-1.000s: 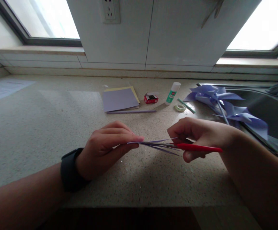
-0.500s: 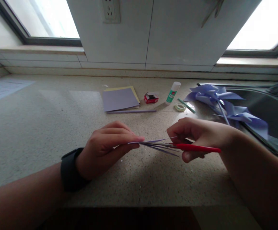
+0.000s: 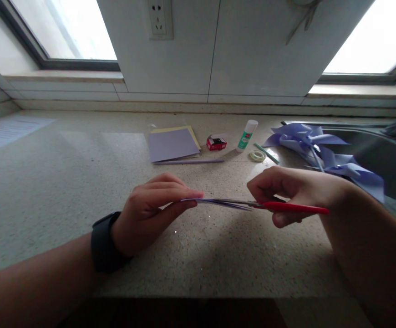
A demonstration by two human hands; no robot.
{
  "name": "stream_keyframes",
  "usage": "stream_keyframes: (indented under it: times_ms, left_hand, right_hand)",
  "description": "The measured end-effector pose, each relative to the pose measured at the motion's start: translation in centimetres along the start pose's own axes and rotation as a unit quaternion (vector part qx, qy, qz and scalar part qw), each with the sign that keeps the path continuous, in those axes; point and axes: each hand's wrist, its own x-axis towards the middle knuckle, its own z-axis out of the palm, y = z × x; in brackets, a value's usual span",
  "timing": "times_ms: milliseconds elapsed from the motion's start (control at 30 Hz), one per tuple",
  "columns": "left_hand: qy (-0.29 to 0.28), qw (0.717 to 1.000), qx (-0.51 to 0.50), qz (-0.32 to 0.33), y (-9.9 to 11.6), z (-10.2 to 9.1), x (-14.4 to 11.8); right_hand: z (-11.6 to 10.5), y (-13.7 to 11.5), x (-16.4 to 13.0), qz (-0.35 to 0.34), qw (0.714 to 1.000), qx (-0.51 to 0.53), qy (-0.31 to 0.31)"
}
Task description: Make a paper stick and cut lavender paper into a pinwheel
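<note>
My left hand (image 3: 157,207), with a dark watch at the wrist, pinches a piece of purple paper (image 3: 230,205) between thumb and fingers. The paper is seen almost edge-on above the counter, its right end parted into thin layers. My right hand (image 3: 286,189) is closed around the red handles of a pair of scissors (image 3: 297,207). The grey blades point left and lie along the upper side of the paper, close to my left fingertips. Whether the blades are fully closed is hard to make out.
Behind my hands on the speckled counter (image 3: 82,191) lie purple and yellow paper sheets (image 3: 175,145), a purple stick (image 3: 191,161), a small red box (image 3: 216,143), a glue stick (image 3: 247,135), a tape roll (image 3: 257,156) and a green strip (image 3: 266,153). Purple paper pinwheels (image 3: 307,136) rest beside the sink (image 3: 372,146).
The scissors and my right hand have moved right, drawing back from my left hand. The paper's parted layers have come closer together. My left hand keeps its pinch.
</note>
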Motion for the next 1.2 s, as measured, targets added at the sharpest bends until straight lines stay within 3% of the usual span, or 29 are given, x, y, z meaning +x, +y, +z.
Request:
stream_keyframes:
  times_ms: [233, 433, 833, 1200]
  left_hand:
    - [0.091, 0.990, -0.066, -0.087, -0.9, 0.5, -0.5]
    - [0.140, 0.983, -0.067, -0.101, -1.4, 0.6, -0.6]
    - [0.137, 0.982, -0.090, -0.099, -1.5, 0.6, -0.7]
    - [0.127, 0.978, -0.128, -0.105, -1.3, 0.7, -0.7]
  right_hand:
    - [-2.2, 1.0, -2.9, 0.039, 0.997, 0.055, 0.026]
    - [-2.8, 1.6, -3.9, 0.042, 0.996, 0.074, 0.024]
    - [-2.4, 0.9, -3.2, 0.087, 0.995, 0.048, 0.016]
    - [-2.6, 1.6, -3.5, 0.065, 0.996, 0.062, 0.017]
